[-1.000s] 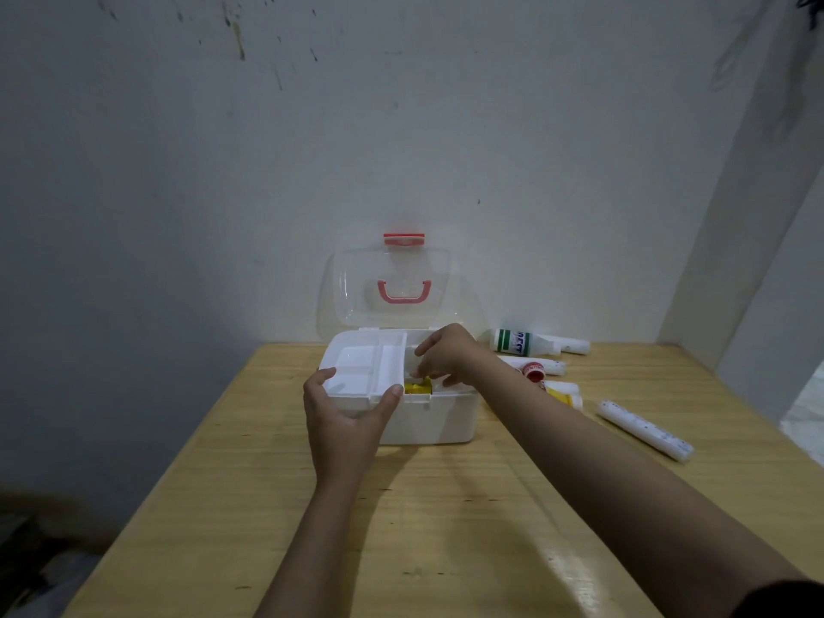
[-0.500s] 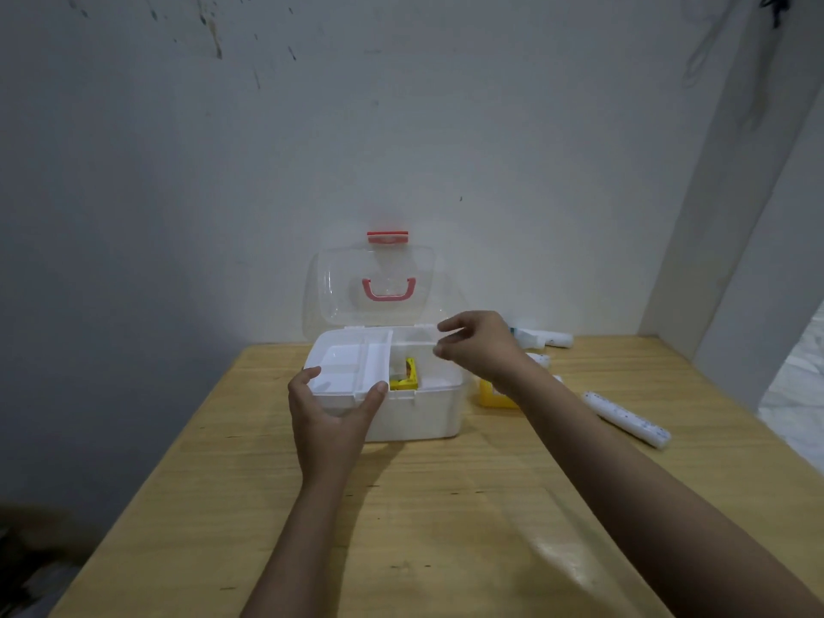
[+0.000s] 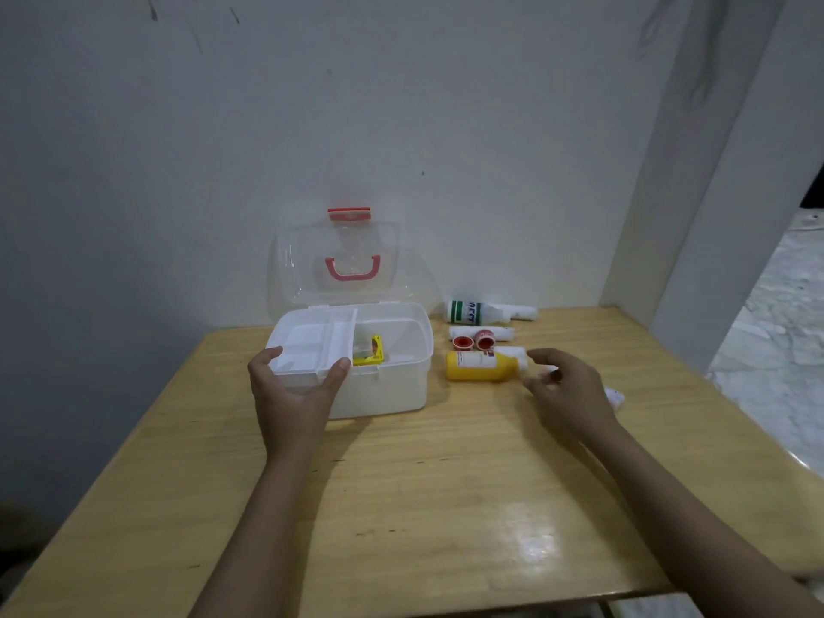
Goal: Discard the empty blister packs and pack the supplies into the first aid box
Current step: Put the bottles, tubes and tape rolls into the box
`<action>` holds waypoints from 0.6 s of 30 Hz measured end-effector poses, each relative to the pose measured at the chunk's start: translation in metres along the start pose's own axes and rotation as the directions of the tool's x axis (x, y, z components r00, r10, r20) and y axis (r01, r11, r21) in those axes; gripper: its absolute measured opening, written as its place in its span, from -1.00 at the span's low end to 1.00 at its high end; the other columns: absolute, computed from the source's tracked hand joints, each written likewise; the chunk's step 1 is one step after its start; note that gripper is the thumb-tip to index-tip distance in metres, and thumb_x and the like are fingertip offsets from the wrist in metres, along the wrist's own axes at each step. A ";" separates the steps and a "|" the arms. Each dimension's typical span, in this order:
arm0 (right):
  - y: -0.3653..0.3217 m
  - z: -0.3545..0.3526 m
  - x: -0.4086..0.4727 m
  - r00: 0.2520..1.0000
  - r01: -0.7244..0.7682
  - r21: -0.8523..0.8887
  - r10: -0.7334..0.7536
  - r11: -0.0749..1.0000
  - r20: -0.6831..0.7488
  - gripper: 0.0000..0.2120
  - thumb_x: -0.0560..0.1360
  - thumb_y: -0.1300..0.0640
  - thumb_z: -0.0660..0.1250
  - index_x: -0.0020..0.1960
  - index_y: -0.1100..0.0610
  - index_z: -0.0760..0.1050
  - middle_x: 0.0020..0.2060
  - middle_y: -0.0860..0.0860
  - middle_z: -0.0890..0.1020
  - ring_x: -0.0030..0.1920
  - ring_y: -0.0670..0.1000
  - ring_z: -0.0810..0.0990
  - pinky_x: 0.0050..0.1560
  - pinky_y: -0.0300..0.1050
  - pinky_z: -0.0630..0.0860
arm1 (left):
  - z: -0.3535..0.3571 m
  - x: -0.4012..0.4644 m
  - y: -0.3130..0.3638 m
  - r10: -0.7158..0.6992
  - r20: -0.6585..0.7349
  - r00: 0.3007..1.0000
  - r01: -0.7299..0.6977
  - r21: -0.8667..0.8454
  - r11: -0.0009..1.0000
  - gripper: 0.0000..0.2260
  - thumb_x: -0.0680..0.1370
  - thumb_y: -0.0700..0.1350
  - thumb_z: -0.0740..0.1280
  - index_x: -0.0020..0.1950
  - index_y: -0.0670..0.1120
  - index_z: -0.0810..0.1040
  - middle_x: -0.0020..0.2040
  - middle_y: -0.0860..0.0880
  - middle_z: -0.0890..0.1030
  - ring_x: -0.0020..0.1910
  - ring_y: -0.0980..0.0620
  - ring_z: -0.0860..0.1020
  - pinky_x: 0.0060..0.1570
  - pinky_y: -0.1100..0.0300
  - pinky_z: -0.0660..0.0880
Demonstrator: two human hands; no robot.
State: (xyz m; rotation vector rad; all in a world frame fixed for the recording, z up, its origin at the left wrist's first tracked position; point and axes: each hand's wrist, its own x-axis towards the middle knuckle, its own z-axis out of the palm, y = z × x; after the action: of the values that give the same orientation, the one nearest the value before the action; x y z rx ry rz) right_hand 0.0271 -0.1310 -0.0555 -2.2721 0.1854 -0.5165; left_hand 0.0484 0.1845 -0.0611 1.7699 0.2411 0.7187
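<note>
The white first aid box [image 3: 392,390] stands on the wooden table with its clear lid [image 3: 334,260] raised against the wall. A white inner tray [image 3: 307,345] covers its left half, and my left hand [image 3: 292,394] grips that tray's front edge. A small yellow packet [image 3: 370,352] lies inside the box's right half. To the right of the box lies a yellow bottle [image 3: 481,365] on its side. My right hand [image 3: 568,390] hovers just right of the bottle's cap, fingers apart and holding nothing.
Behind the yellow bottle lie two small red-capped items [image 3: 475,341], a white tube [image 3: 499,333] and a white bottle with a green label [image 3: 472,312]. A white tube [image 3: 615,396] lies partly hidden behind my right hand. The table [image 3: 446,506] ends at the right, near a wall corner.
My right hand left the box, where it put down the yellow packet, and moved right to beside the yellow bottle. My left hand has stayed on the tray.
</note>
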 end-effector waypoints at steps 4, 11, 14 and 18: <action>0.000 0.013 0.006 0.997 0.048 -0.049 -0.045 0.998 0.056 -0.59 0.43 0.20 0.38 0.28 0.07 0.48 0.15 -0.01 0.52 -0.14 -0.06 0.52 -0.07 -0.16 0.41 | 0.000 0.000 0.001 0.004 0.007 1.000 -0.004 0.018 1.000 -0.29 0.27 0.12 0.56 0.26 0.05 0.23 0.34 -0.06 0.37 0.27 -0.09 0.40 0.19 -0.07 0.45; 0.002 0.018 0.012 0.994 0.042 -0.133 -0.028 0.990 0.105 -0.81 0.46 0.14 0.37 0.07 0.08 0.53 0.01 0.03 0.49 -0.07 0.01 0.50 -0.07 -0.08 0.45 | -0.001 -0.001 0.002 0.011 -0.003 1.000 -0.010 0.032 0.999 -0.27 0.28 0.08 0.56 0.30 -0.02 0.24 0.33 -0.08 0.38 0.26 -0.09 0.40 0.12 0.09 0.42; 0.000 0.013 0.006 0.994 0.102 -0.108 -0.097 0.989 0.052 -0.88 0.47 0.13 0.36 0.00 0.09 0.54 -0.13 -0.02 0.58 -0.17 -0.04 0.52 -0.16 -0.11 0.43 | -0.001 -0.001 0.001 0.011 -0.001 1.000 -0.011 0.031 0.999 -0.27 0.28 0.08 0.56 0.30 -0.02 0.24 0.34 -0.09 0.38 0.27 -0.10 0.39 0.15 0.04 0.44; -0.010 0.000 0.011 0.995 0.077 0.082 -0.072 0.994 -0.068 -0.95 0.45 0.14 0.39 -0.10 0.09 0.59 -0.27 -0.02 0.64 -0.29 -0.01 0.62 -0.17 -0.02 0.56 | 0.000 -0.001 0.002 0.003 0.002 1.000 -0.003 0.018 1.000 -0.27 0.27 0.10 0.56 0.29 0.03 0.23 0.34 -0.07 0.37 0.27 -0.09 0.39 0.16 -0.01 0.47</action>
State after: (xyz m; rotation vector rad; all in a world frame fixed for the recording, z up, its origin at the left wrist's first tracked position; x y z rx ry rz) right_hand 0.0364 -0.1273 -0.0454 -2.1880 0.1092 -0.6258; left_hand 0.0471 0.1839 -0.0598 1.7880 0.2437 0.7189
